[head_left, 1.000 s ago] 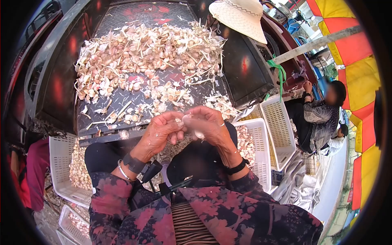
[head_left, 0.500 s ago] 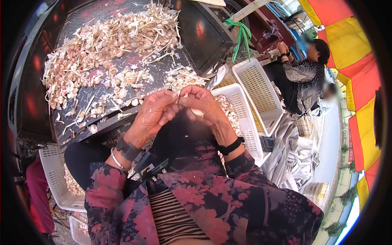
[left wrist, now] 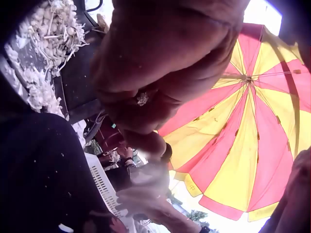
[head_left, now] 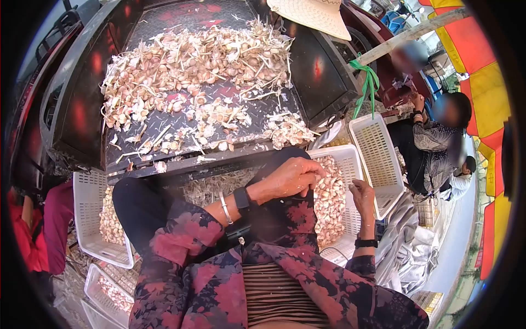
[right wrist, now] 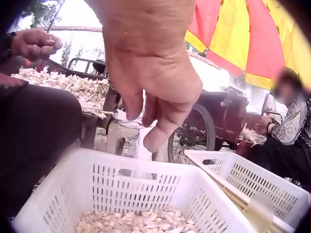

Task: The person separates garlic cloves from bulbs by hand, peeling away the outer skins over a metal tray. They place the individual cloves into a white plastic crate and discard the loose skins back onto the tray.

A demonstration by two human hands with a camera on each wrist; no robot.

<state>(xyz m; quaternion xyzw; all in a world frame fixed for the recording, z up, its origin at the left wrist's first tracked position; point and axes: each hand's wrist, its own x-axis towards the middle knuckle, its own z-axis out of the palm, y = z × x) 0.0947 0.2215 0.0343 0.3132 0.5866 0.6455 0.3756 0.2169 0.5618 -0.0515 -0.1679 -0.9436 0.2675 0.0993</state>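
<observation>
My left hand [head_left: 293,176] is held over the thigh beside a white crate [head_left: 353,219], its fingers curled. A small pale flake of garlic [left wrist: 142,99] shows between those fingers in the left wrist view. Above the crate hangs my right hand [head_left: 362,197], apart from the left. Its fingers droop loosely in the right wrist view, with no clove visible among them. Garlic cloves [right wrist: 146,222] cover the crate's bottom. In front lies a heap of garlic cloves, skins and stalks [head_left: 192,66] on a dark metal truck bed [head_left: 200,145].
Another white crate [head_left: 378,159] stands beyond the first. To my left is a crate [head_left: 87,219] with pale cloves. A straw hat [head_left: 315,13] sits on the bed's side panel, with a green strap [head_left: 366,82] nearby. Another person [head_left: 430,140] sits at right, under a red-and-yellow umbrella [left wrist: 248,121].
My hands, earlier together over garlic, have parted. The right moved right, over the crate, and the clove that showed in it is gone from view. The head view swung right, then back.
</observation>
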